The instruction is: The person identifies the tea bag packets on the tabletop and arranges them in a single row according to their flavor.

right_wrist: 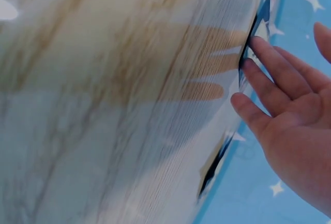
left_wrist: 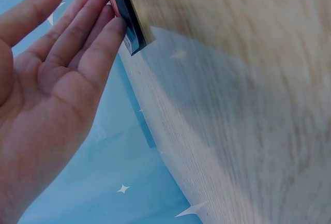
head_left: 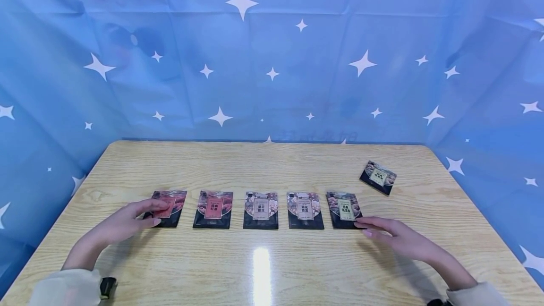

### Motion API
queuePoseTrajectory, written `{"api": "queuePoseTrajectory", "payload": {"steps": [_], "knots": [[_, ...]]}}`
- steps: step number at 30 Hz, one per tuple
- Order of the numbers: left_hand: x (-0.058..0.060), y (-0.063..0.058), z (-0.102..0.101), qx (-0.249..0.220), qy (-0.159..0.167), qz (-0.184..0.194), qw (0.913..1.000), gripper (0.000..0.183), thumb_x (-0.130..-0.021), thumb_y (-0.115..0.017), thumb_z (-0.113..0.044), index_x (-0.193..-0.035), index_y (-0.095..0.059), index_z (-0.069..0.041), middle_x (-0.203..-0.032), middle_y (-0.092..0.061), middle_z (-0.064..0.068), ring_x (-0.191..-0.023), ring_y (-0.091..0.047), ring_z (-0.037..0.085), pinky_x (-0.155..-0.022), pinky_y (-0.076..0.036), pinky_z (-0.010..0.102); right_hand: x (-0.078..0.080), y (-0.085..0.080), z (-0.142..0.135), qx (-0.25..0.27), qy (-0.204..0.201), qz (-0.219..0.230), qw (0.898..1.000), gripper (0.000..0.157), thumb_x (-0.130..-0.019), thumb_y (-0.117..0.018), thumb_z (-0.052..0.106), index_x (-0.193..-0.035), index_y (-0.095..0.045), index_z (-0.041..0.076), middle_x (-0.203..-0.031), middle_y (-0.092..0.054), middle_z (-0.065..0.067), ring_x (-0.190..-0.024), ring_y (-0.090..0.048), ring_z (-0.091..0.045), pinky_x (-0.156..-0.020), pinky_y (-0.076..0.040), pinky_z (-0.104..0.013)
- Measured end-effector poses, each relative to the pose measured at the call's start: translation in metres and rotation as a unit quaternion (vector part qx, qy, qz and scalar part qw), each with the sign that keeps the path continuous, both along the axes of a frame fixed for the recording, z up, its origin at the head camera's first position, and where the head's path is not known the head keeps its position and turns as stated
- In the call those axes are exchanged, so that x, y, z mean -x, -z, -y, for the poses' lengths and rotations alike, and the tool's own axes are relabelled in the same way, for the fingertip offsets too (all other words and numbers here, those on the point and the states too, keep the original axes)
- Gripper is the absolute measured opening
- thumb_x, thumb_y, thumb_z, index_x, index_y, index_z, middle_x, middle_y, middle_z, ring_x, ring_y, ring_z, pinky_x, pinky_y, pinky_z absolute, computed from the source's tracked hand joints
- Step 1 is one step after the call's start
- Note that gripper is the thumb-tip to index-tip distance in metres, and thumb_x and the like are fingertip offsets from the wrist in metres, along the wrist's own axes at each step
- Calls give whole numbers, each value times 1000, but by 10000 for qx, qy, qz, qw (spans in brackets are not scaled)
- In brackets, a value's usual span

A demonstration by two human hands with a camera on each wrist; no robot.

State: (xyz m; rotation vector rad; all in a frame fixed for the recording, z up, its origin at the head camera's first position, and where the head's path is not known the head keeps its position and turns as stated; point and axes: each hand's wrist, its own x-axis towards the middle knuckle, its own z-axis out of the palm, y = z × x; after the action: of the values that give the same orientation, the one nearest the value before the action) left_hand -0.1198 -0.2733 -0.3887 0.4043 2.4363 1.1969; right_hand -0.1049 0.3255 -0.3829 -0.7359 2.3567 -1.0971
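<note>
Dark printed sachets lie in a row on the table. My left hand (head_left: 123,223) rests its fingertips on the leftmost sachet, which has a red label (head_left: 174,211); in the left wrist view the fingers look fairly straight against the edge of that sachet (left_wrist: 129,22). At the row's right end, my right hand (head_left: 397,237) touches the lower right corner of a green-labelled sachet (head_left: 343,208). The right wrist view shows its fingers (right_wrist: 274,84) extended, with the thumb held apart. Between the hands lie a second red-labelled sachet (head_left: 213,209) and two pale floral sachets (head_left: 261,210), (head_left: 305,210).
Another green-labelled sachet (head_left: 378,178) lies turned at an angle behind the right end of the row. The wood-grain table (head_left: 212,263) meets a blue star-patterned backdrop (head_left: 272,93) at the back and sides.
</note>
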Motion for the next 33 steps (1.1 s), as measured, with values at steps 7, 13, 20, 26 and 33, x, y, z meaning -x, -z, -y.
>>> {"api": "queuePoseTrajectory", "payload": {"steps": [7,13,20,26,33], "knots": [[0,1,1,-59,18,8,10000,47,-94,-55,-16,-134,-42,7,-132,-41,32,-122,-34,52,-86,-42,56,-2,0,1,239,-110,210,9994,40,-102,-37,9,-137,-36,-10,-132,-44,-31,-116,-44,4,-86,-44,-18],[0,1,1,-66,-37,123,9999,48,-95,-55,-17,-134,-42,7,-133,-40,33,-123,-32,52,-86,-42,57,-3,1,2,238,-22,255,9994,42,-101,-39,13,-137,-37,-9,-132,-44,-31,-116,-43,6,-86,-43,-17],[-1,0,0,-145,10,43,9999,45,-95,-54,-15,-133,-43,7,-133,-41,32,-122,-33,52,-87,-41,57,-3,-2,2,68,65,195,9998,42,-102,-40,14,-137,-38,-8,-132,-46,-28,-116,-45,4,-85,-44,-18],[-1,-1,-1,-120,-1,13,9999,45,-94,-55,-16,-132,-44,6,-132,-42,31,-122,-34,51,-87,-41,57,-3,-6,2,-167,219,165,9995,43,-102,-40,17,-137,-39,-6,-132,-48,-24,-115,-50,-3,-84,-46,-21],[-1,-1,-1,-90,-20,-25,10000,43,-95,-54,-14,-132,-45,6,-132,-43,30,-122,-34,51,-87,-41,57,-5,-13,-1,-358,469,86,9982,41,-101,-42,19,-137,-43,-1,-134,-48,-20,-115,-45,2,-84,-47,-23]]}}
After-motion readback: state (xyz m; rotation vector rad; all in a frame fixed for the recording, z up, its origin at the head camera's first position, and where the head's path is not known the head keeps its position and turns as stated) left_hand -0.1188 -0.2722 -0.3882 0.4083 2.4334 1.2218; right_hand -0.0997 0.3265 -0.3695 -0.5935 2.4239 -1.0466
